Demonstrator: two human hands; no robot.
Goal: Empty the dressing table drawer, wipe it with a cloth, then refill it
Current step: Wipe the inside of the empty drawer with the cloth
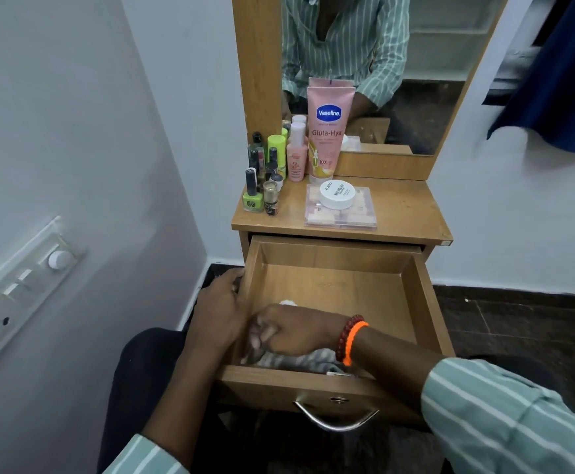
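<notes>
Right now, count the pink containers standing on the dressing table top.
2: the tall pink Vaseline tube against the mirror, and the smaller pink bottle just left of it. Others may be hidden behind the nail polish bottles.
</notes>
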